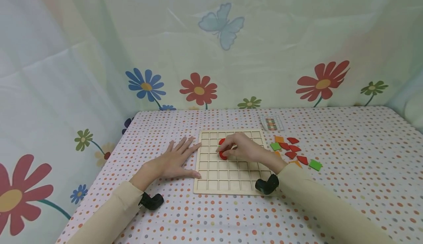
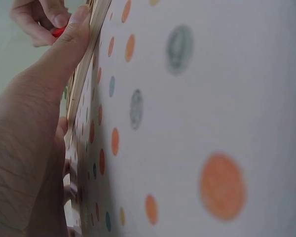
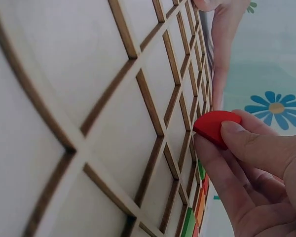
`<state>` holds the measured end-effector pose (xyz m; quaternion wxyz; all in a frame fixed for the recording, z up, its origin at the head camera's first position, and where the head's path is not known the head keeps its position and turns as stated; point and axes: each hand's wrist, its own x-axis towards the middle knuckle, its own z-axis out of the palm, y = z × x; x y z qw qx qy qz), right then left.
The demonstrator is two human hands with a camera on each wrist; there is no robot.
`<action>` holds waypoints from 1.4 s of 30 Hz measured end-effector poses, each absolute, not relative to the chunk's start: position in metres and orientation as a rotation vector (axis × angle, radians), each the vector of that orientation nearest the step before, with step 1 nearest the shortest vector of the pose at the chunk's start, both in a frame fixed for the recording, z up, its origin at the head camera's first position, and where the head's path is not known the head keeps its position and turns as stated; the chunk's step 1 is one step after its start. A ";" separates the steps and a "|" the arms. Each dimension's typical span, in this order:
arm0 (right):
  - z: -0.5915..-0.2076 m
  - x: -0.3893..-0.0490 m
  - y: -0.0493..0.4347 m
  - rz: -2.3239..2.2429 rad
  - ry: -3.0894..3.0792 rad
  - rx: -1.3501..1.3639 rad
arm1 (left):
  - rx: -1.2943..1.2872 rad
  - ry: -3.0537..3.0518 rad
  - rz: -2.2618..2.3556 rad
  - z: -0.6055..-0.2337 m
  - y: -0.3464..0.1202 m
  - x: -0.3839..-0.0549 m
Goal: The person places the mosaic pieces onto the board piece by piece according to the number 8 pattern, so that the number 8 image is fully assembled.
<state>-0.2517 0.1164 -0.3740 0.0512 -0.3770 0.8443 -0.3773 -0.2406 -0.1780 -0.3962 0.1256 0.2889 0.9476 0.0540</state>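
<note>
A wooden grid board (image 1: 215, 185) lies on the dotted table. My right hand (image 1: 242, 148) is over its upper middle, pinching a red quarter-circle tile (image 3: 213, 126) between thumb and fingers. In the right wrist view the tile is tilted close over the grid. Another bit of red (image 1: 221, 141) shows on the board just beyond the fingertips. Green tiles (image 3: 188, 222) and other coloured ones sit low in the right wrist view, partly hidden by the hand. My left hand (image 1: 176, 160) lies spread at the board's left edge, its thumb (image 2: 71, 42) resting on the rim.
Right of the board lie loose tiles: several red quarter-circles (image 1: 302, 160), green pieces (image 1: 315, 164) and orange ones (image 1: 279, 139). A small pattern card (image 1: 272, 123) lies behind them, near the board's far right corner. A flowered cloth (image 1: 277, 35) hangs behind the table.
</note>
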 end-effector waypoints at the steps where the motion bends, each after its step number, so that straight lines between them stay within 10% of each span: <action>1: -0.374 -0.252 0.116 -1.150 2.566 -1.147 | 0.840 2.761 0.157 -0.396 -0.178 -0.241; 42: -0.363 -0.255 0.100 -0.668 2.667 -1.365 | 0.838 2.756 0.176 -0.397 -0.178 -0.241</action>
